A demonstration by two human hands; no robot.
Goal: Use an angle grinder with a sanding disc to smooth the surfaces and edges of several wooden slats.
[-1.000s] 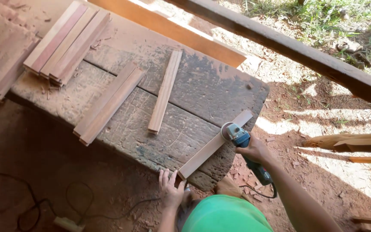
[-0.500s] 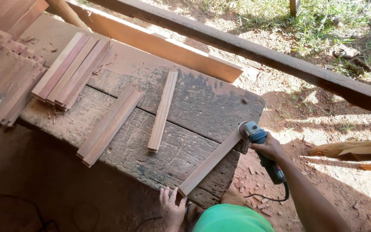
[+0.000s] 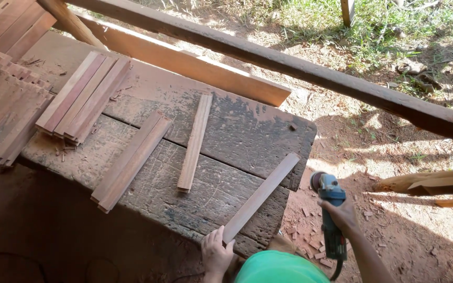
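- My left hand lies flat on the near end of a long, thin reddish-brown wooden slat, fingers together and pressing it down rather than curling round it.
- That slat lies diagonally across the near right corner of the dark, weathered, cracked plank workbench; its far end reaches the bench's right edge and its near end sits at the front edge under my fingers.
- My right hand is clamped around the body of a blue and black handheld angle grinder, fingers wrapped tight about it.
- I see the grinder held off the bench, just to the right of the slat's far end, over the reddish dirt ground; the disc end points away from me and is not touching the wood.
- Small wood chips are scattered on the ground below the grinder.
- A single narrow wooden slat lies alone near the middle of the bench, well apart from my hands.
- Left of it lie a pair of slats side by side, and further left a low stack of flat reddish boards.
- A heavy dark timber beam crosses behind the bench, with a lighter plank lying beside it.
- The green rounded shape at the bottom edge is my own headwear or clothing; I cannot tell which.
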